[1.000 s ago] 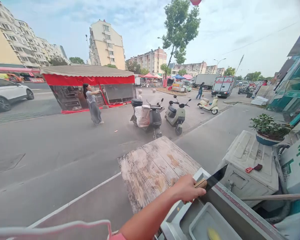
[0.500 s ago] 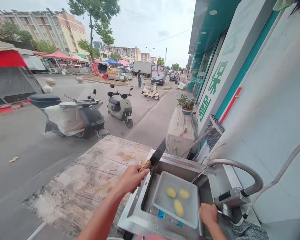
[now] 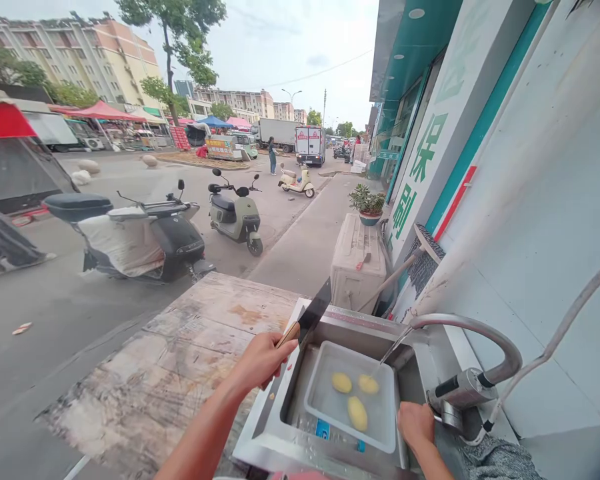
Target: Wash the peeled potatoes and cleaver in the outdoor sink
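Note:
My left hand [image 3: 267,360] is wrapped round the wooden handle of a cleaver [image 3: 315,312], its dark blade pointing up and away over the sink's left corner. In the metal sink [image 3: 265,443] sits a translucent plastic tub [image 3: 350,443] of water. Three yellow oval potatoes, apparently peeled, lie in it; one potato [image 3: 357,413] is nearest me. Water runs from the curved faucet [image 3: 473,323] into the tub's far right part. Beside the tub's right rim, below the faucet body, my right hand [image 3: 416,423] is closed in a fist; whatever its fingers may grip is hidden.
A worn wooden tabletop [image 3: 180,360] adjoins the sink on the left. Behind the sink stand a pale box [image 3: 357,267] with a potted plant [image 3: 369,203] and a mop [image 3: 423,267]. A grey cloth [image 3: 500,459] lies at lower right. Scooters, including a green scooter [image 3: 237,213], are parked beyond.
The view has shifted slightly. A passing person's dark-clothed leg has come in at the left edge. Both hands, the cleaver and the tub stay nearly where they were.

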A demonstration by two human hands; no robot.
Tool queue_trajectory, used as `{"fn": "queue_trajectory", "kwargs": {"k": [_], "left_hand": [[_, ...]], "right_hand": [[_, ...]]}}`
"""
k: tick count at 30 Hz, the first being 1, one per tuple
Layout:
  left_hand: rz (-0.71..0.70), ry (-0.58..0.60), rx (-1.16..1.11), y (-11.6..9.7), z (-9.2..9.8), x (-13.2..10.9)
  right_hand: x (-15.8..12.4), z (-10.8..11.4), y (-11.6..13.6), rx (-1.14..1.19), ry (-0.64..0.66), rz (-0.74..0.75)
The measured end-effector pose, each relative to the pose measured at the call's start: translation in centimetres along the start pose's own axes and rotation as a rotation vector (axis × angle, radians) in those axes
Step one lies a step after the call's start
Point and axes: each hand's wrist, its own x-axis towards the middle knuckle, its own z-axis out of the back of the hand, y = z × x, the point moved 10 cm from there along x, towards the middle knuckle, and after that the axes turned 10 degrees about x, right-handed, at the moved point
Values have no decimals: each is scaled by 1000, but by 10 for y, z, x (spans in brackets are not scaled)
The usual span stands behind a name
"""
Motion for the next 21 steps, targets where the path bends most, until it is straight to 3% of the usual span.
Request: {"fn": "queue_trajectory", "kwargs": {"k": [12, 21], "left_hand": [[-51, -14, 8, -8, 4, -1], [-56, -22, -23, -7, 4, 2]], "right_hand": [[0, -3, 6, -133, 41, 48], [-3, 12, 13, -125, 52, 17]]}}
